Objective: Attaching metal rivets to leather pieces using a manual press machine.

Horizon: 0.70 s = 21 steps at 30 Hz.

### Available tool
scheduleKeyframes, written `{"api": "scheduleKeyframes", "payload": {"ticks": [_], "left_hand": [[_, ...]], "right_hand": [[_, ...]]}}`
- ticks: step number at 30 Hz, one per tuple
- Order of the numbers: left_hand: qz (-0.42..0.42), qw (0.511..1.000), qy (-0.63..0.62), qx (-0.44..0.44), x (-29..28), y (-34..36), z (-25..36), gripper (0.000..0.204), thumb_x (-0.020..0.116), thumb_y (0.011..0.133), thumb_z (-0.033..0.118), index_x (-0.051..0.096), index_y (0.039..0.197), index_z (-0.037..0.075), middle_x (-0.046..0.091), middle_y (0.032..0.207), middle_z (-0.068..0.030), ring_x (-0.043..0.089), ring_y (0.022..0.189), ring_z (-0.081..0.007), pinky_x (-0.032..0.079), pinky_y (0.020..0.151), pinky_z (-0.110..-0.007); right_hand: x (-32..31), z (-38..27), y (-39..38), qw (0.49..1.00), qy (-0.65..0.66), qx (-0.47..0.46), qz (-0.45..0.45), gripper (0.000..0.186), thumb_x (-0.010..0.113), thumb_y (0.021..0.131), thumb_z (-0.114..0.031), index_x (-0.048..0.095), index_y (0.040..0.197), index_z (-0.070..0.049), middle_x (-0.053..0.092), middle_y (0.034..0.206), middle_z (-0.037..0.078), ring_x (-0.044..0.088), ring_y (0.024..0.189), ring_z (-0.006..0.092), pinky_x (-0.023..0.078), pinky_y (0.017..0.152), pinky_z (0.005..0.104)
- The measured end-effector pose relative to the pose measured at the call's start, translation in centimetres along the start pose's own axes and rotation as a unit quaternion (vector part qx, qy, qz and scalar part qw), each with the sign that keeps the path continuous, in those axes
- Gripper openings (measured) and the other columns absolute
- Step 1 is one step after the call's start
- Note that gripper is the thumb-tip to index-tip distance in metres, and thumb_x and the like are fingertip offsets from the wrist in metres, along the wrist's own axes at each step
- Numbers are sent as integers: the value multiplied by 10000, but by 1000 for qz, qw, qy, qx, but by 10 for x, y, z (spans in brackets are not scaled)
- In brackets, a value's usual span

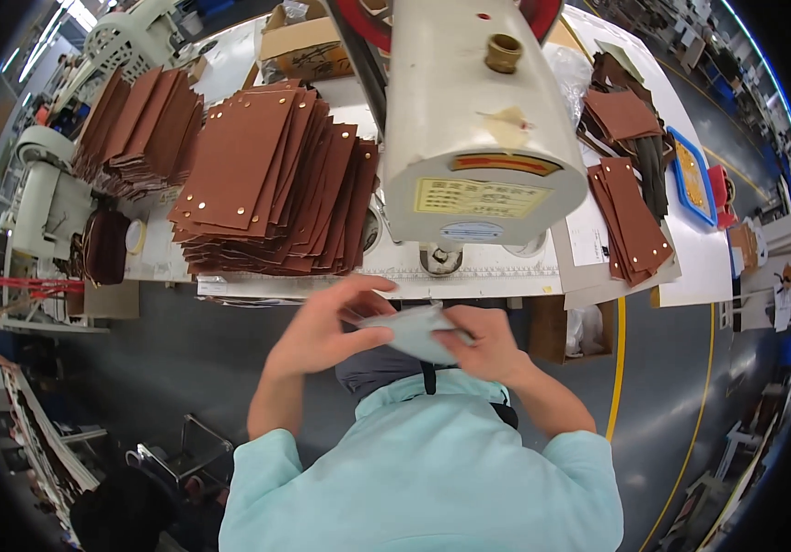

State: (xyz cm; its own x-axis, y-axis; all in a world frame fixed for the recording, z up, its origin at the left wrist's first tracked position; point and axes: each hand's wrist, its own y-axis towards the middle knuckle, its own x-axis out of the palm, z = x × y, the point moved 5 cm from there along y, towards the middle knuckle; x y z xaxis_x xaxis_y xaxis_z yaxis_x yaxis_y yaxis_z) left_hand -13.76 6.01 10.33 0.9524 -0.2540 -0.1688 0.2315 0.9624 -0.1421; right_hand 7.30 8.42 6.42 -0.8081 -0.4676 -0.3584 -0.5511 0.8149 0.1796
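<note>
A thin, pale grey-blue flat piece (418, 333) is between my hands in front of my waist, close to the table's front edge. It is smeared by motion, and I cannot tell its exact kind. My right hand (485, 342) pinches its right end between thumb and fingers. At the other end, my left hand (322, 327) has its thumb and fingers spread apart around the piece's left edge. Beyond my hands stands a cream-coloured press machine (483, 120). To its left rise large stacks of brown panels with brass-coloured studs (243, 161).
More brown panels (630, 216) lie at the table's right side, by a blue tray (690, 179) holding small yellowish parts. An open cardboard box (588, 331) with clear plastic sits below the table edge. Another cardboard box (303, 46) stands behind the stacks.
</note>
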Motion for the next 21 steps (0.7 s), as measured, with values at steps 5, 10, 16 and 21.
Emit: {"api": "scheduleKeyframes", "payload": {"ticks": [5, 10, 16, 21], "left_hand": [[8, 975, -202, -90, 55, 52, -92, 220, 677, 895, 63, 633, 1079, -50, 672, 908, -58, 641, 810, -106, 547, 703, -248], [72, 959, -256, -95, 63, 78, -96, 189, 650, 915, 63, 599, 1050, -58, 660, 869, -67, 643, 795, -110, 556, 654, -257], [117, 964, -231, -55, 56, 102, -99, 205, 655, 906, 61, 606, 1058, -67, 667, 822, -65, 641, 730, -106, 531, 628, -238], [131, 979, -152, -39, 59, 107, -105, 206, 686, 874, 64, 682, 1035, -65, 706, 818, -90, 644, 722, -101, 528, 656, -236]], "right_hand": [[-10, 81, -37, 936, 240, 229, 120, 248, 661, 860, -10, 623, 1103, 20, 686, 894, 23, 621, 741, 95, 513, 681, 268], [-23, 100, -13, 890, 309, 282, 181, 155, 617, 951, -141, 624, 1043, -17, 677, 878, 13, 612, 727, 59, 494, 643, 215], [-27, 118, 5, 869, 343, 271, 233, 157, 622, 941, -133, 647, 1026, -3, 678, 902, 21, 608, 760, 70, 487, 687, 220], [-27, 127, 2, 859, 356, 283, 237, 150, 617, 940, -122, 653, 1028, -6, 674, 914, 15, 597, 798, 66, 477, 708, 218]]}}
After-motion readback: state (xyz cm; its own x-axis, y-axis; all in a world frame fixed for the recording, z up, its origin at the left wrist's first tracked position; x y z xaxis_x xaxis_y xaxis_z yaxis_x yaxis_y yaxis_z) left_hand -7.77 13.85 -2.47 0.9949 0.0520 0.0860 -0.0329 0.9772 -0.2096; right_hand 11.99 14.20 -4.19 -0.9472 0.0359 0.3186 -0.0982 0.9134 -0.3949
